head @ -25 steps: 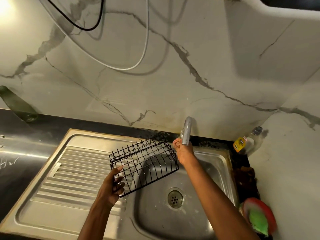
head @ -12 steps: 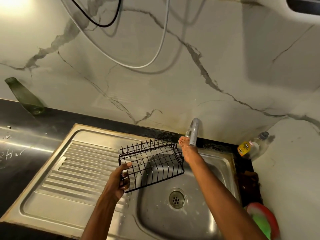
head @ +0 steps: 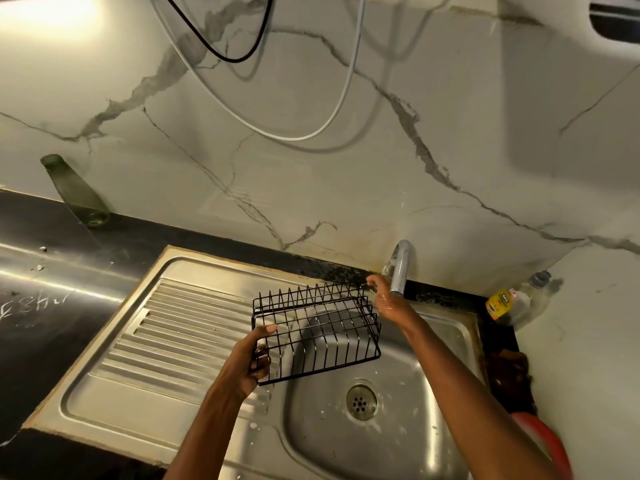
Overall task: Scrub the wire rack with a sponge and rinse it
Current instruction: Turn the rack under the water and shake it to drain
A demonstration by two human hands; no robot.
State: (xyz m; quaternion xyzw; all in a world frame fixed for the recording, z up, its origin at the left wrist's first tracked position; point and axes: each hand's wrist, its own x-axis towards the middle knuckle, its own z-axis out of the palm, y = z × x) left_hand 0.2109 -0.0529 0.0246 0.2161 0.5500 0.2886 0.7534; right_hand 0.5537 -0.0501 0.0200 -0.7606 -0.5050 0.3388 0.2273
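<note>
Black wire rack hangs tilted over the steel sink; our left hand still grips its left edge. Our right hand stays at the tap, grip unclear to us. Since a second ago, the rack has levelled slightly; hands hardly moved.

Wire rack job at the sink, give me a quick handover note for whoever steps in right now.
Left hand grips the wire rack by its near-left corner, holding it over the sink basin.
Right hand is up at the tap, wet; its grip is unclear.
No sponge visible in either hand.
Done: rack is positioned by the tap.
Left: cannot tell if scrubbing happened; rinse remains.
</note>
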